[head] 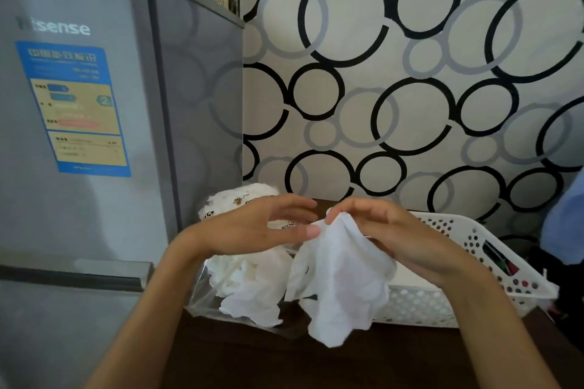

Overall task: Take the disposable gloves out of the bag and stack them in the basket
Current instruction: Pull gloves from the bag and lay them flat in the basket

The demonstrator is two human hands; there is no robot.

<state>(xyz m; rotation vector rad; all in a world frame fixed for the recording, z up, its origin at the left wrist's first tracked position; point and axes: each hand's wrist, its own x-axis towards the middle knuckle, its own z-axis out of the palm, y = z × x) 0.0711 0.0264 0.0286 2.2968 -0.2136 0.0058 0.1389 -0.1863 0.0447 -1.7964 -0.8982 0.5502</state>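
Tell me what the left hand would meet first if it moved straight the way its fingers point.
Probably the glove held by the right hand; the left hand's fingers already nearly touch it, though depth is unclear.

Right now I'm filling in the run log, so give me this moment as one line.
right hand: holds glove | left hand: open, thumb on glove | bag: gloves inside | basket: beside bag

crumpled white glove (341, 281) dangling beside basket (474, 249)
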